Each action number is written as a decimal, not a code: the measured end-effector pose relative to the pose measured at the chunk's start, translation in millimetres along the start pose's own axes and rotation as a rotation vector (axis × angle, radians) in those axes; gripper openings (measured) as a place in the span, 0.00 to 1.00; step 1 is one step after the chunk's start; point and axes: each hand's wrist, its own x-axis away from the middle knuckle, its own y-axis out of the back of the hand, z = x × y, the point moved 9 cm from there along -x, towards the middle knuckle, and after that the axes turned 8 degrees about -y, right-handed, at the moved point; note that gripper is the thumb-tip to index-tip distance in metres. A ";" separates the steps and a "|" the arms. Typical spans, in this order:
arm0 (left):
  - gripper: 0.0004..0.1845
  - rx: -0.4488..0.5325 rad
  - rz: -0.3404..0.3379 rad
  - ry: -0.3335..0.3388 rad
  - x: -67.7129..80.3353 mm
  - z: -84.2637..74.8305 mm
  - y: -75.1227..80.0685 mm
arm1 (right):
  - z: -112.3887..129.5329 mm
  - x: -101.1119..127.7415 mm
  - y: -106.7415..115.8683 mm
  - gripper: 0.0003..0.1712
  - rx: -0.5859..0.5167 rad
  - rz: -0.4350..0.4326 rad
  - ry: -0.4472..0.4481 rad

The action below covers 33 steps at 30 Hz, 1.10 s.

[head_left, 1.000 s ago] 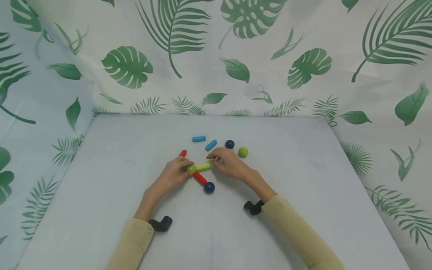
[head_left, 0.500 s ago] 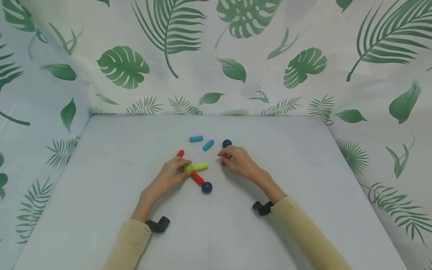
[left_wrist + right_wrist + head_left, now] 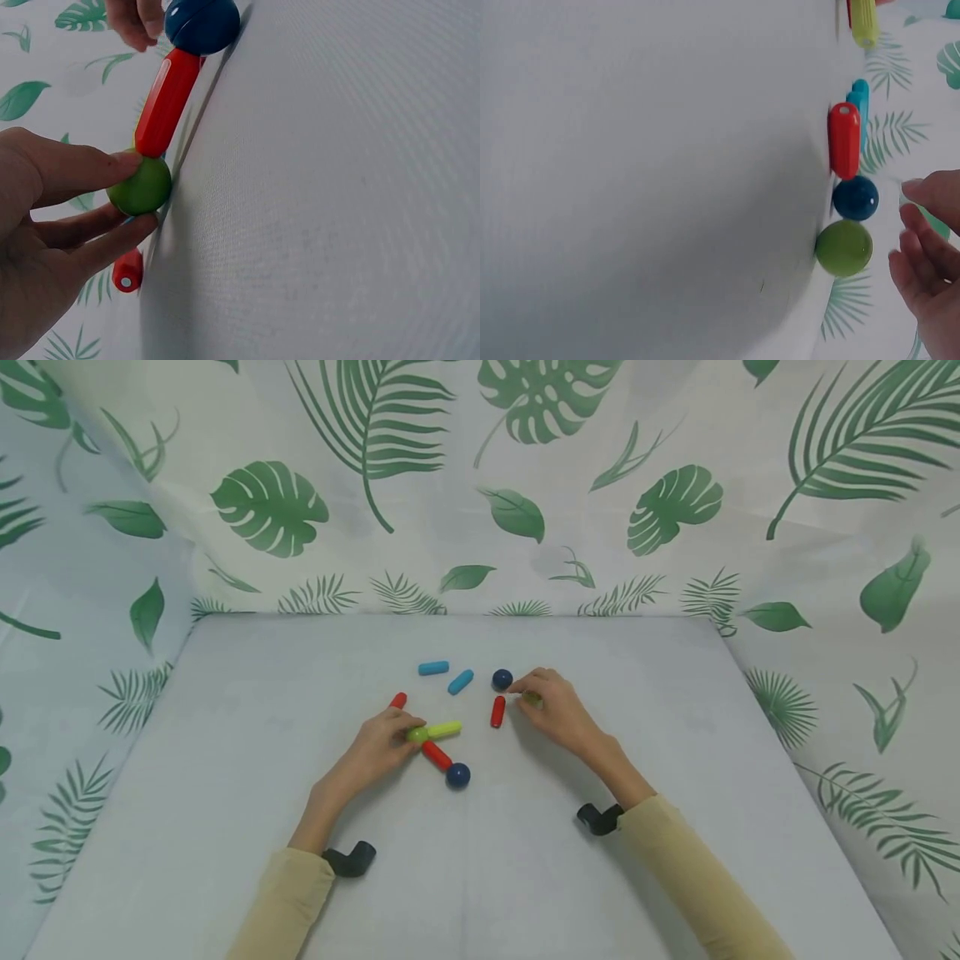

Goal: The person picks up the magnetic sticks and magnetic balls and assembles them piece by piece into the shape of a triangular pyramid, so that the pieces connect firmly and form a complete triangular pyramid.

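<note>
My left hand (image 3: 410, 728) pinches a green ball (image 3: 417, 735) (image 3: 140, 186) between thumb and finger. Joined to this ball are a yellow-green rod (image 3: 445, 728), a red rod (image 3: 437, 754) ending in a dark blue ball (image 3: 458, 775), and another red rod (image 3: 398, 700) mostly hidden by the hand. My right hand (image 3: 525, 695) hovers at a loose green ball (image 3: 532, 698). In the right wrist view its loosely curled fingers (image 3: 922, 240) stay just apart from that ball (image 3: 844, 247). A loose red rod (image 3: 498, 711) and a dark blue ball (image 3: 502, 678) lie beside it.
Two light blue rods (image 3: 433, 667) (image 3: 461, 682) lie farther back on the pale grey table (image 3: 637, 860). Leaf-print cloth (image 3: 525, 485) rises behind and along both sides of the table.
My right hand let go of the yellow-green rod, carried a red rod to the right, left it lying on the table and moved over to the loose green ball. The left hand stayed put.
</note>
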 end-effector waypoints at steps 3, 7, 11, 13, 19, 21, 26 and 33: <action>0.18 -0.005 -0.008 -0.015 0.1 -1.1 0.5 | -8.6 -1.0 5.6 0.12 0.023 -0.036 -0.027; 0.18 0.003 -0.020 -0.034 0.3 -3.1 1.1 | -22.3 -2.6 5.8 0.15 0.033 -0.026 -0.093; 0.18 0.015 -0.014 -0.018 0.9 -2.6 0.8 | -31.5 -3.8 -1.0 0.19 0.024 0.028 -0.122; 0.19 0.017 -0.008 -0.005 1.5 -2.0 0.5 | -33.0 -4.2 -4.2 0.19 0.018 0.046 -0.113; 0.19 0.011 0.005 -0.010 0.0 -1.9 0.0 | -33.3 -3.8 -6.7 0.17 0.003 0.059 -0.096; 0.19 0.006 0.010 -0.017 -1.0 -2.3 -0.4 | -32.6 -3.3 -6.7 0.17 0.001 0.056 -0.092; 0.19 -0.004 0.021 -0.020 -1.8 -2.6 -1.3 | -26.3 -1.3 -6.6 0.18 -0.024 0.055 -0.071; 0.19 0.009 0.013 -0.010 -0.6 -2.0 -1.0 | -12.9 -0.1 -7.6 0.18 -0.039 0.045 -0.018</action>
